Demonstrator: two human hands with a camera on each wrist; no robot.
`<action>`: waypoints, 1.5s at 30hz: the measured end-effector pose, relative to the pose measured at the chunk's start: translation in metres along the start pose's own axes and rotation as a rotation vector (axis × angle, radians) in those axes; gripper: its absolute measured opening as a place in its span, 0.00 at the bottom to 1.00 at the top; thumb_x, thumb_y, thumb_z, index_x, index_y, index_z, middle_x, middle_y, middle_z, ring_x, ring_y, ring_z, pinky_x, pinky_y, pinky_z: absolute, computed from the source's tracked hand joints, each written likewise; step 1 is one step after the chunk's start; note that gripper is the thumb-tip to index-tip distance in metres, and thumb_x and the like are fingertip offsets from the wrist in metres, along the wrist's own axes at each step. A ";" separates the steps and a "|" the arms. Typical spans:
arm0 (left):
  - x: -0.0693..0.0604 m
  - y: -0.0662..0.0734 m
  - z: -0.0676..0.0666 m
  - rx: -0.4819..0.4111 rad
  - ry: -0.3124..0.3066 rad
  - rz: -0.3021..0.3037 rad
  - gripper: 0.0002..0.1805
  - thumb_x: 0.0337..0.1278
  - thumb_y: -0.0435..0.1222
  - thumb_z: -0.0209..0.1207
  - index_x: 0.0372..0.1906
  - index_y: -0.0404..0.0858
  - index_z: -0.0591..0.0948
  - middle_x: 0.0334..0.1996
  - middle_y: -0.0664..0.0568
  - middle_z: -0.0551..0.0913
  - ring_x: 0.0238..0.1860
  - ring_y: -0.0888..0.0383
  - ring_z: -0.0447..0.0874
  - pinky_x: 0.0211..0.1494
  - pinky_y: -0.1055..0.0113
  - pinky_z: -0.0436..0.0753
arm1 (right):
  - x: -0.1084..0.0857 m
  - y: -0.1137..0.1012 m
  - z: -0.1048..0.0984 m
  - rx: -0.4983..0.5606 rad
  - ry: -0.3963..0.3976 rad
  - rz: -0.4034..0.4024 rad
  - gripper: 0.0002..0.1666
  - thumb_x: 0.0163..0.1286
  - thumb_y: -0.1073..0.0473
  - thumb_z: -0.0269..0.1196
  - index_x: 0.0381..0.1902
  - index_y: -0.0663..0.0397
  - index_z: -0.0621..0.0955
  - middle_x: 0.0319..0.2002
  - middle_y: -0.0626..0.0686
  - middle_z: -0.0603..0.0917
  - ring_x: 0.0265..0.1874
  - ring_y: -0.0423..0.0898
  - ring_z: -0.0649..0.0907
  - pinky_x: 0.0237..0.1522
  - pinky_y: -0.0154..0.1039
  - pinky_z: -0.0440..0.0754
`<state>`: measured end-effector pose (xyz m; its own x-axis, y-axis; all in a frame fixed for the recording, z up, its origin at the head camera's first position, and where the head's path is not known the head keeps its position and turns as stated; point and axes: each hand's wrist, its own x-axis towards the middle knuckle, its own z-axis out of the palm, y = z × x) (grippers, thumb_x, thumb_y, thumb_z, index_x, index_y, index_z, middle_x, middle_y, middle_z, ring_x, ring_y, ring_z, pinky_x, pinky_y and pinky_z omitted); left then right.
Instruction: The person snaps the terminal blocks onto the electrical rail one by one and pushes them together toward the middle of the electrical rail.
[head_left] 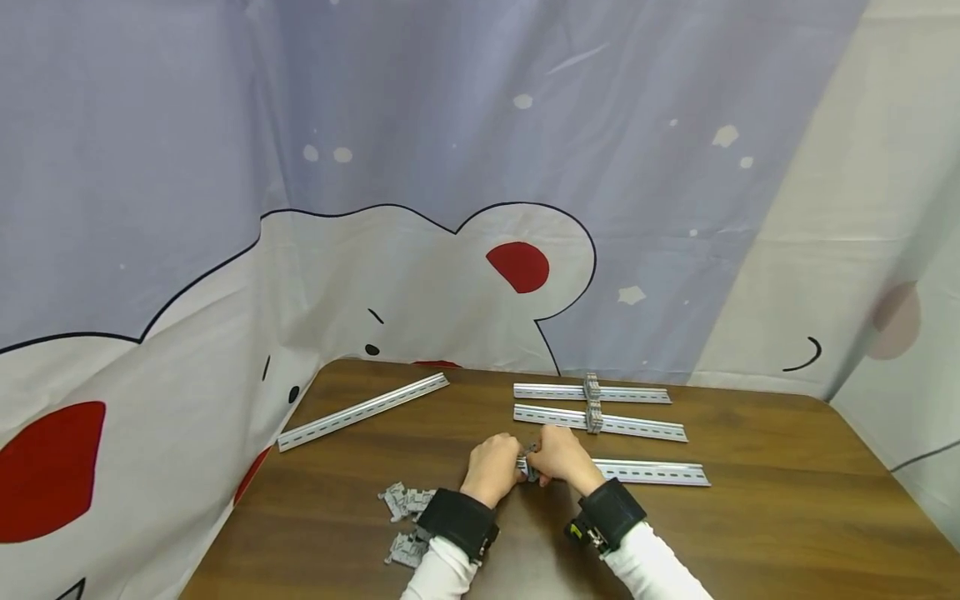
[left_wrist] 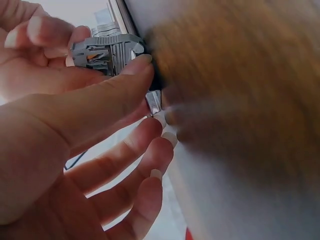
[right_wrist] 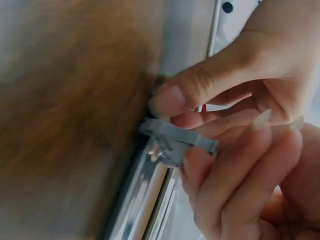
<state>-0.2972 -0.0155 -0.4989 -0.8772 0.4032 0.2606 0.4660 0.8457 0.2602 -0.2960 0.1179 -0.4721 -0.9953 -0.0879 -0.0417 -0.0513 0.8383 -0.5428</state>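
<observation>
My left hand point(head_left: 491, 468) and right hand point(head_left: 564, 457) pinch a block point(right_wrist: 172, 136) at the front rail point(head_left: 652, 472); back rails point(head_left: 641, 427) loaded, left rail point(head_left: 363, 411) bare.

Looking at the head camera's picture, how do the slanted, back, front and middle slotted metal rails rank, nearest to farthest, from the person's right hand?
1. Front rail: right at the right hand, extending to its right.
2. Middle rail: just beyond the hand.
3. Back rail: behind the middle one.
4. Slanted rail: off to the left.
</observation>
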 end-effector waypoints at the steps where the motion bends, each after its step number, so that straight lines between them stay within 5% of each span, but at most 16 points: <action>1: 0.000 0.001 0.000 -0.001 0.001 -0.005 0.09 0.33 0.37 0.75 0.27 0.45 0.88 0.28 0.52 0.84 0.32 0.54 0.85 0.29 0.60 0.80 | 0.001 -0.001 0.000 -0.007 0.000 -0.002 0.25 0.50 0.68 0.60 0.02 0.47 0.64 0.02 0.44 0.72 0.05 0.39 0.77 0.11 0.27 0.60; 15: -0.009 0.005 -0.010 0.034 0.091 -0.054 0.07 0.37 0.28 0.69 0.18 0.43 0.84 0.23 0.51 0.82 0.27 0.53 0.85 0.25 0.60 0.80 | 0.008 -0.025 0.007 -0.138 0.003 0.102 0.02 0.44 0.67 0.62 0.17 0.61 0.80 0.16 0.53 0.82 0.20 0.48 0.83 0.30 0.42 0.82; 24: -0.014 -0.003 -0.008 0.039 0.074 -0.063 0.08 0.36 0.29 0.70 0.17 0.44 0.84 0.24 0.51 0.82 0.28 0.53 0.84 0.26 0.60 0.79 | 0.010 -0.025 0.018 -0.089 0.009 0.091 0.05 0.45 0.67 0.63 0.15 0.59 0.78 0.16 0.54 0.82 0.19 0.48 0.83 0.33 0.45 0.82; 31: -0.018 -0.012 -0.008 -0.012 -0.011 -0.062 0.11 0.34 0.32 0.73 0.29 0.48 0.89 0.29 0.51 0.84 0.33 0.53 0.85 0.29 0.60 0.80 | -0.003 -0.018 0.034 -0.097 0.199 -0.053 0.21 0.46 0.67 0.63 0.06 0.47 0.65 0.07 0.50 0.75 0.13 0.49 0.78 0.26 0.47 0.79; 37: -0.025 -0.020 -0.047 -0.123 -0.145 -0.096 0.17 0.38 0.36 0.74 0.40 0.43 0.88 0.38 0.49 0.88 0.38 0.49 0.86 0.35 0.56 0.81 | -0.010 -0.012 0.034 -0.084 0.297 -0.014 0.13 0.46 0.65 0.64 0.09 0.52 0.73 0.11 0.54 0.79 0.17 0.54 0.82 0.25 0.49 0.79; 42: -0.047 -0.050 -0.093 -0.140 -0.163 -0.263 0.09 0.37 0.35 0.75 0.24 0.39 0.84 0.26 0.52 0.84 0.28 0.54 0.81 0.27 0.59 0.77 | -0.015 -0.006 0.029 0.009 0.200 0.037 0.17 0.55 0.64 0.61 0.08 0.53 0.75 0.04 0.47 0.75 0.06 0.43 0.77 0.19 0.39 0.76; 45: -0.059 -0.069 -0.107 -0.137 -0.195 -0.373 0.16 0.37 0.33 0.75 0.14 0.40 0.77 0.17 0.57 0.75 0.20 0.59 0.72 0.22 0.65 0.69 | -0.018 -0.006 0.023 0.020 0.163 0.036 0.24 0.63 0.57 0.62 0.08 0.52 0.74 0.02 0.47 0.73 0.02 0.40 0.74 0.17 0.37 0.73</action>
<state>-0.2653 -0.1347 -0.4330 -0.9876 0.1487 -0.0508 0.1131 0.8971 0.4271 -0.2762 0.1022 -0.4873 -0.9967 0.0313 0.0743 -0.0158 0.8283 -0.5600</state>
